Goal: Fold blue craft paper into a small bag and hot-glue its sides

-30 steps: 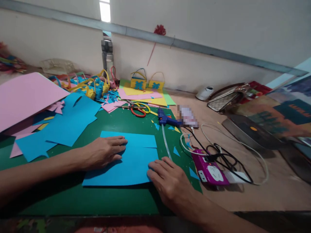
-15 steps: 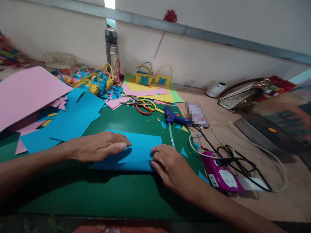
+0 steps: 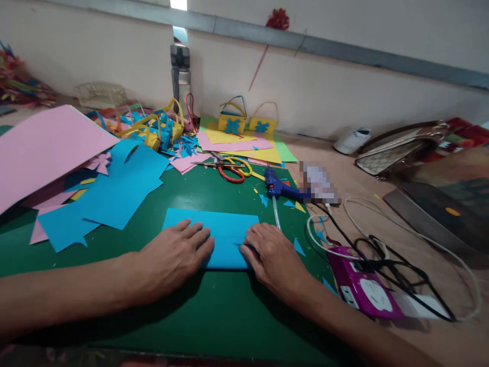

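Observation:
A folded sheet of blue paper lies on the green board in front of me. My left hand rests palm down over its left part, fingers stretched out and slightly apart. At the right edge, my right hand holds the paper with bent fingers pressed together, the thumb near the lower fold. Its fingertips are partly hidden. Beyond the paper lie scissors with red and yellow handles and a blue glue gun with a clear glue stick.
Pink sheets and cut blue sheets are piled at left. Small yellow paper bags stand against the wall behind. On the right are a purple power socket box, tangled cables, a phone and a handbag.
My left hand has come nearer and turned flat onto the paper's left part, and the raised front flap now lies down. My right hand stays at the right edge. The view has shifted slightly left.

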A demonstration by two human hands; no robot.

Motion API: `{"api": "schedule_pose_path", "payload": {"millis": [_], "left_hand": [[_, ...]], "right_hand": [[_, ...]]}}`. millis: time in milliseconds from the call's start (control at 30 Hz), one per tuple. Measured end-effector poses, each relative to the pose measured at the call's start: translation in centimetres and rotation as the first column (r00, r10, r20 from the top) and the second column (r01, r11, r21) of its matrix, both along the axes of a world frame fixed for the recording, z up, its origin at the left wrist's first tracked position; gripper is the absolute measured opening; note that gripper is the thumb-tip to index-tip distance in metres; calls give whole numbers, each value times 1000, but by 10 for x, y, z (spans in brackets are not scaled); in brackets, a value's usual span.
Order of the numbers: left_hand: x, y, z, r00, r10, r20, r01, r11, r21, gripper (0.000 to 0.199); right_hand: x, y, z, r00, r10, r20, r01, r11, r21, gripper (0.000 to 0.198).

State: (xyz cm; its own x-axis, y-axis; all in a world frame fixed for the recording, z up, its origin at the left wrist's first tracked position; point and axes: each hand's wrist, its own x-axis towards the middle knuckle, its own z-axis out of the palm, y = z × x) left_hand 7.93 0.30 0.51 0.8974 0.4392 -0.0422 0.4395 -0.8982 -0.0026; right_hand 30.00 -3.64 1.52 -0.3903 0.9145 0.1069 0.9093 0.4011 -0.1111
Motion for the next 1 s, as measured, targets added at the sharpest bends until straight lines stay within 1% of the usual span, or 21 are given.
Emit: {"api": "schedule_pose_path", "payload": {"millis": [67,100,233,333,500,600,767,900,1000], "left_hand": [[2,-6,0,999,46,10,-46,999,-27,35],[3,-9,0,997,75,19,-74,996,-51,40],[5,-23,-2,987,155,52,-146,979,-143,79],[3,-28,-8,979,180,97,-159,969,-189,91],[-3,-28,-18,970,190,154,-159,968,-194,93],[-5,-28,-20,970,187,156,-153,966,-206,92],[-5,-28,-18,973,177,151,-136,960,-244,95],[-5,-26,-15,978,183,102,-146,945,-294,91],[-5,-26,-14,980,188,69,-159,941,-299,88]], "right_hand": [[0,2,-1,1000,-5,-13,5,1000,4,19],[1,4,-1,1000,-12,-20,12,1000,2,19],[4,8,-1,996,-52,-72,50,998,-24,22],[9,12,-3,989,-45,-142,39,998,-43,24],[15,17,-8,979,43,-198,-41,999,13,26],[15,18,-9,977,56,-204,-47,998,52,28],[14,19,-8,984,83,-155,-73,995,68,30],[13,20,-8,985,97,-141,-82,991,106,32],[12,19,-9,987,101,-128,-88,991,104,31]]}}
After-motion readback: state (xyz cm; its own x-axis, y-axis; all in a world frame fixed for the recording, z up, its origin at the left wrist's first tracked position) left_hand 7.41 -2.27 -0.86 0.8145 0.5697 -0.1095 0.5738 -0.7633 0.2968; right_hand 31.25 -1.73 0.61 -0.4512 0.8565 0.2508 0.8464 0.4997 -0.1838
